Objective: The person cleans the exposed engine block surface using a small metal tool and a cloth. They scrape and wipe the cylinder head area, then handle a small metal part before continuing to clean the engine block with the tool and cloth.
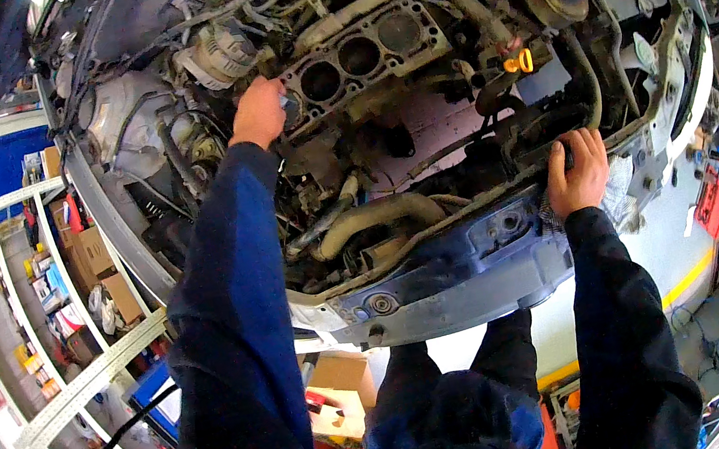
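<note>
Curled shut, the left hand (pixel 259 111) pressed a small grey tool, mostly hidden in its grip, against the left end of the bare grey metal engine block (pixel 362 57) with round cylinder bores, which sat at the middle of the open engine bay. Fingers of the right hand (pixel 576 174) lay wrapped over the dark blue front crossmember (pixel 469 254) at the bay's near edge, clamped on it. A corrugated tan hose (pixel 374 217) ran between both hands.
</note>
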{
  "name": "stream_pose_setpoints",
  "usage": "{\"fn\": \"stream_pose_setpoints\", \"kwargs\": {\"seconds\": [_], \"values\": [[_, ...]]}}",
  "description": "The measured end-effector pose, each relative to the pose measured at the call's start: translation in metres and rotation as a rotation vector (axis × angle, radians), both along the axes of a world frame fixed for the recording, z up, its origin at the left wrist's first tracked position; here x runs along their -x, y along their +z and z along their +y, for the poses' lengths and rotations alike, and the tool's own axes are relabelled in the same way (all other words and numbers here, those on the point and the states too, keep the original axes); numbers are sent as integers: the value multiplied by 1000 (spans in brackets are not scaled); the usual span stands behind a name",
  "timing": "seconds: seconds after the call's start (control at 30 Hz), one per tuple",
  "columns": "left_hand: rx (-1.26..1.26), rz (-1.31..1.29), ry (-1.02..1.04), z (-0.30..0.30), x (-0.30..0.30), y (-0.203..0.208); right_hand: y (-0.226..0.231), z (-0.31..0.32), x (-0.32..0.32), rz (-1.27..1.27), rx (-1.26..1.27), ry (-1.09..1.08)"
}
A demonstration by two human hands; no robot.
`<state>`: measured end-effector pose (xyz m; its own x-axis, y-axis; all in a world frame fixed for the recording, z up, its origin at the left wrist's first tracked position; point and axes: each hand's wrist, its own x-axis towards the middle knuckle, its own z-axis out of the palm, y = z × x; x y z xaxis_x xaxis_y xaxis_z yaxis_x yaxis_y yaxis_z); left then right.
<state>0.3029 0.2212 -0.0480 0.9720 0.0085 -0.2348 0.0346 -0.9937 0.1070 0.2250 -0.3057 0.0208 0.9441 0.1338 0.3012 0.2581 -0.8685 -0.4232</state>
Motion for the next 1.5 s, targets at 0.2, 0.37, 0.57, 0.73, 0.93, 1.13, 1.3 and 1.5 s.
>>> {"fn": "stream_pose_setpoints", "kwargs": {"seconds": [0.2, 0.37, 0.57, 0.73, 0.93, 1.13, 1.3, 1.5], "values": [[399, -333, 463, -25, 57, -12, 1, 4, 1, -14, -1, 23], [687, -197, 894, -46, 86, -60, -5, -1, 2, -7, -8, 21], [1189, -358, 1203, -79, 97, -54, -3, 0, 2, 10, -11, 23], [1504, -499, 1206, -127, 115, -3, -2, 0, 2, -19, -19, 15], [1113, -600, 928, -195, 154, 60, -5, 0, 2, -6, -24, 17], [1487, -744, 1030, -218, 208, 80, 37, 34, 20, -47, -15, 103], [1744, -788, 1044, -245, 204, 87, 71, 136, 43, 562, -632, 367], [1492, -957, 1082, -233, 149, 89, 40, 212, -10, 810, -684, 518]]}}
